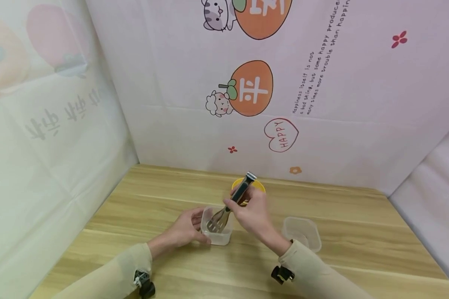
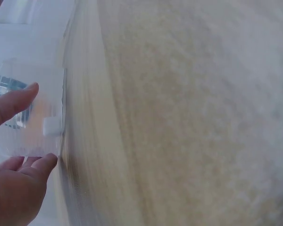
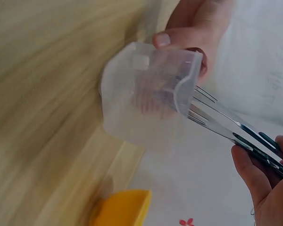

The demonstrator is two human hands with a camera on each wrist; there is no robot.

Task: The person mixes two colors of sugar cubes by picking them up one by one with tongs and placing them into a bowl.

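A pair of metal tongs (image 1: 238, 195) with dark handles and slotted heads is gripped in my right hand (image 1: 255, 211). The tong heads dip into a clear plastic container (image 1: 220, 239), as the right wrist view also shows. My left hand (image 1: 187, 227) holds that container from its left side, thumb on one wall and fingers on another. Through the container's wall a small white block (image 3: 141, 61) shows near the bottom; the left wrist view has the same white block (image 2: 52, 126). Behind my right hand stands a yellow bowl (image 1: 260, 185), partly hidden by it.
To the right on the wooden table (image 1: 164, 265) lies a clear square plastic lid or shallow box (image 1: 310, 228), close to my right forearm. A printed white cloth (image 1: 179, 133) hangs along the back edge, with more cloth at both sides.
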